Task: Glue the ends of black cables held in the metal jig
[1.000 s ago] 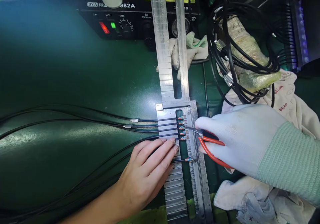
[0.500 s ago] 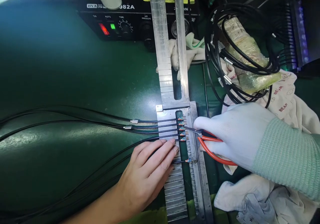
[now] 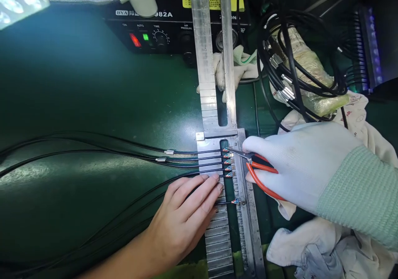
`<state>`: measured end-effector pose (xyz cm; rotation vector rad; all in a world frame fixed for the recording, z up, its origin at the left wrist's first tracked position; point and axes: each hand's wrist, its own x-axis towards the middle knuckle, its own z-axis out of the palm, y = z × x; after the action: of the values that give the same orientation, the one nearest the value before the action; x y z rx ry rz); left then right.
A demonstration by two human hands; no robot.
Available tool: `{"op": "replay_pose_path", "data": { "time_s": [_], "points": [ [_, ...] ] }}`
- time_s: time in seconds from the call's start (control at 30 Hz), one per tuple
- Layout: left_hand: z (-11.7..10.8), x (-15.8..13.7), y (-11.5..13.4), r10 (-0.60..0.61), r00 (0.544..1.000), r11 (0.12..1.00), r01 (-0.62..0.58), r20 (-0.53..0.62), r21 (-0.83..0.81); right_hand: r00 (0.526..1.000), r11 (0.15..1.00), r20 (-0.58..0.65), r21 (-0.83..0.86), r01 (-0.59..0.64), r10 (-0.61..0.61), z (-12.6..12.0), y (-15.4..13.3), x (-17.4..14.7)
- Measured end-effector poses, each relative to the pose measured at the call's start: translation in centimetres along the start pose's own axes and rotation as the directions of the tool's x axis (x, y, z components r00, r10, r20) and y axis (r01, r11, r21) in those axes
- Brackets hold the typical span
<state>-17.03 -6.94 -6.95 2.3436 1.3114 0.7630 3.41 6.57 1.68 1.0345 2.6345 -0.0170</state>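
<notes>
My left hand (image 3: 189, 206), bare, lies over the slotted metal fixture (image 3: 219, 233) with its fingers stretched out across several black cables (image 3: 183, 151); the thumb is hidden. Stripped cable ends (image 3: 228, 162) with coloured wires stick out in a row past the slots, and one separate end (image 3: 236, 201) shows lower down, beyond the fingers. In a white glove with a green cuff, my right hand (image 3: 289, 163) is closed around red-handled scissors (image 3: 264, 188). Their narrow tips point left and meet the topmost cable end, though whether they grip a wire is too small to tell.
A black control box (image 3: 174, 38) with lit switches stands at the back. Coiled black cables (image 3: 280, 84) and a plastic-wrapped bundle (image 3: 314, 59) lie at the right, above printed cloth (image 3: 367, 125). More cloth (image 3: 311, 246) lies at lower right. A lamp (image 3: 18, 1) shines at upper left.
The scissors' tips have moved up the row to the topmost cable end, with my right hand shifting slightly. My left hand stays in place on the fixture. The view has tilted a little.
</notes>
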Motion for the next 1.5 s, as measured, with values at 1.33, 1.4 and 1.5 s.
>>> {"op": "replay_pose_path", "data": {
  "time_s": [1.33, 1.4, 1.5],
  "points": [
    [0.4, -0.6, -0.1, -0.006, 1.0, 1.0, 0.006, 0.006, -0.002, 0.98, 0.988, 0.2, 0.152, -0.032, 0.001, 1.0, -1.6, -3.1],
    [0.4, -0.6, -0.1, -0.008, 1.0, 1.0, 0.008, 0.003, 0.0, 0.978, 0.988, 0.206, 0.155, -0.025, -0.007, 1.1, -1.7, -3.0],
    [0.5, -0.6, -0.1, -0.008, 1.0, 1.0, 0.008, -0.009, 0.006, 0.988, 0.987, 0.153, 0.161, -0.008, -0.017, 1.4, -1.6, -2.9]
  ]
}}
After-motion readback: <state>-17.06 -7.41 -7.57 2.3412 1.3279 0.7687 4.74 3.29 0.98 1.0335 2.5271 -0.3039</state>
